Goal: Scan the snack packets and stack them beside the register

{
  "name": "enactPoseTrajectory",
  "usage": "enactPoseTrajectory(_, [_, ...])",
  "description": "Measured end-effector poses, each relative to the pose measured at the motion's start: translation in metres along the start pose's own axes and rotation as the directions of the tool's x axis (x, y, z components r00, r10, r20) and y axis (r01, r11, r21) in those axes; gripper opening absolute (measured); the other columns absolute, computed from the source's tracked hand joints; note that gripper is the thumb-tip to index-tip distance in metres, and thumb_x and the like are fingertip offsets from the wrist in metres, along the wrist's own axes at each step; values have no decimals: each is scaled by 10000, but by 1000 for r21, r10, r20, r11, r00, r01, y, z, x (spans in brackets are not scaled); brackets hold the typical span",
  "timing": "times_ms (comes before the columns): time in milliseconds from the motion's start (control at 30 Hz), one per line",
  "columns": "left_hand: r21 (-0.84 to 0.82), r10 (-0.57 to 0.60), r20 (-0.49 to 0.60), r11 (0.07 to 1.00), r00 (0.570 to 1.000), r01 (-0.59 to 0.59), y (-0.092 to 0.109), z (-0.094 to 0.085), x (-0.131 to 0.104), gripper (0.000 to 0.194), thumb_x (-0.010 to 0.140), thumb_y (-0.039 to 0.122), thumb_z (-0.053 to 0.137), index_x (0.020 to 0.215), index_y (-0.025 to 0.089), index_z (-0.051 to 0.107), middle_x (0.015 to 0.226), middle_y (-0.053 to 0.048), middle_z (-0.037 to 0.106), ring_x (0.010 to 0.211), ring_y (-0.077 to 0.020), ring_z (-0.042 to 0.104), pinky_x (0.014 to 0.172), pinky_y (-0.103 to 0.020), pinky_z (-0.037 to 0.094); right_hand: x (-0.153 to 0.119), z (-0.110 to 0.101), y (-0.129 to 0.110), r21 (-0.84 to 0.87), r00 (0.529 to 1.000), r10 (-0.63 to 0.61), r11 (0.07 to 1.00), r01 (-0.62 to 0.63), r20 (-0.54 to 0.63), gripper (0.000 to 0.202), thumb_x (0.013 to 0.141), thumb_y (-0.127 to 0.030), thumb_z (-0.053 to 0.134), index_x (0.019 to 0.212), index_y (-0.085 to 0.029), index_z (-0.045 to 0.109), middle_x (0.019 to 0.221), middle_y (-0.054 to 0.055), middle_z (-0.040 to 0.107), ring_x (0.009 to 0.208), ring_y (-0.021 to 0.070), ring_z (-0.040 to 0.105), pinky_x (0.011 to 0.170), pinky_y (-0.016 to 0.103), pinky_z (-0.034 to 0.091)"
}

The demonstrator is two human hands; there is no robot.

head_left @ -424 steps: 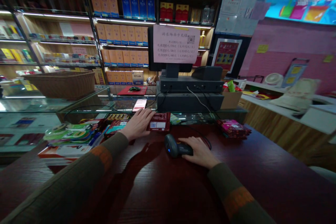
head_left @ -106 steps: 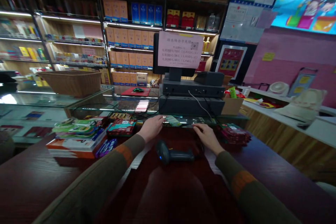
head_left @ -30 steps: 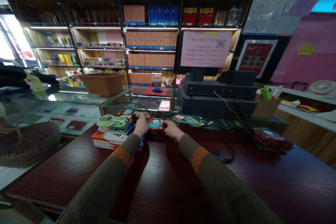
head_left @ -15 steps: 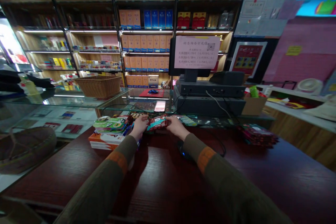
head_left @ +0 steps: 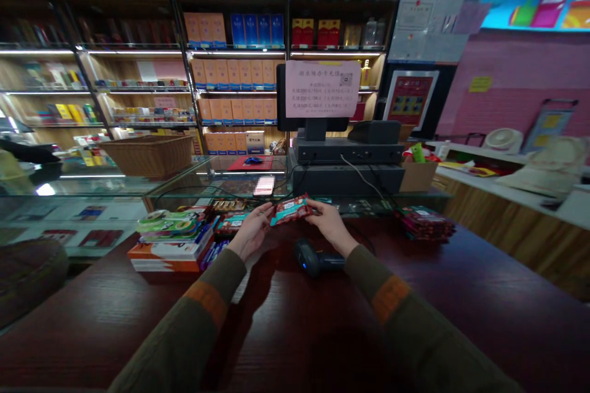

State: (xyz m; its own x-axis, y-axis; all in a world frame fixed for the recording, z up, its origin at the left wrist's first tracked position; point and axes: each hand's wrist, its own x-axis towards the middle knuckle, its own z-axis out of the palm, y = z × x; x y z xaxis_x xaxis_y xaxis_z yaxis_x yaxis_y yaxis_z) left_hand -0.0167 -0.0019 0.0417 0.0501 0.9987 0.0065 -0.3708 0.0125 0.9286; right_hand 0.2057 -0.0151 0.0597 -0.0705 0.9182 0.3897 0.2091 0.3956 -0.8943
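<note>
A red-brown and teal snack packet (head_left: 290,210) is held above the dark table, pinched at its right end by my right hand (head_left: 326,221). My left hand (head_left: 252,230) is at the packet's left end, palm turned up, its fingers extended and slightly apart; whether they touch the packet is hard to tell. Just left of that hand lies a similar packet (head_left: 233,222). Below the held packet, a black barcode scanner (head_left: 313,260) rests on the table. Farther right is a pile of similar packets (head_left: 426,223).
At the left stand stacked white-orange boxes (head_left: 163,255) with green packages (head_left: 175,222) on top. Behind the table (head_left: 295,331) are a glass counter, a phone (head_left: 264,185), a wicker basket (head_left: 150,155) and a monitor with a paper sign (head_left: 321,89).
The view has turned to the right. The packet is raised and tilted, and my left hand has opened its fingers beside it. The scanner and the packet at left now show more.
</note>
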Motion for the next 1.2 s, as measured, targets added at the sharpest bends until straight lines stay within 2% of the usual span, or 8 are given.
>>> enactPoseTrajectory(100, [24,10,64,1000,998,-11,-7,7,-4,667,647,-54,505,1263,196,561,1373,-115,638,1128,-182,689,868,-289,604,-8,-14,7,-23,999,20,1000,-21,-44,556,695,-150,673,1250,-175,701,1220,85,734,1068,234,703,991,391,529])
enactPoseTrajectory(233, [124,146,140,979,979,-164,-19,13,-13,704,635,-23,508,1291,231,551,1457,-96,576,1269,-206,615,984,-346,568,-23,-28,15,-116,998,-20,993,12,-66,527,730,-181,680,1256,-186,704,1241,86,727,1150,241,674,1050,385,490])
enactPoseTrajectory(433, [208,343,156,905,926,-370,-42,18,-21,431,737,239,721,1156,184,634,1409,-136,608,1318,-258,572,1103,-411,459,-39,-33,31,-142,999,-6,990,-1,-49,517,792,-271,673,1306,-227,674,1216,67,739,1080,238,695,996,375,510])
enactPoseTrajectory(633, [381,391,146,826,909,-417,-50,10,-17,248,831,360,672,1002,181,692,1376,-146,631,1353,-275,536,1118,-421,409,-36,-37,37,-155,998,5,988,-15,-64,460,824,-328,656,1269,-218,698,1178,74,750,1045,241,699,983,373,504])
enactPoseTrajectory(733, [440,426,139,782,894,-441,-49,9,-15,177,856,323,631,949,189,699,1344,-119,647,1284,-254,584,1108,-411,410,-34,-37,37,-197,996,-16,980,-1,-84,402,851,-358,641,1224,-229,718,1174,69,753,1059,246,697,982,374,498])
enactPoseTrajectory(967, [530,597,84,652,798,-543,-46,7,-13,131,854,303,622,907,207,694,1039,-56,692,1040,-204,632,972,-357,469,-35,-34,36,-243,989,-91,968,60,-120,258,880,-402,616,1035,-250,754,1046,45,777,1002,251,704,909,367,514])
enactPoseTrajectory(1133, [480,532,-7,744,846,-464,-49,11,-12,191,832,365,670,911,191,682,883,-24,689,850,-170,638,817,-293,501,-36,-22,35,-181,990,-106,979,88,-92,211,884,-400,617,926,-247,757,1015,36,780,987,242,709,937,369,501])
enactPoseTrajectory(1200, [457,530,-26,760,847,-462,-49,14,-13,190,835,367,664,891,186,678,864,-19,689,832,-162,635,794,-276,495,-36,-18,34,-157,991,-104,984,90,-88,214,883,-408,623,933,-243,750,1010,39,779,968,241,714,921,367,510])
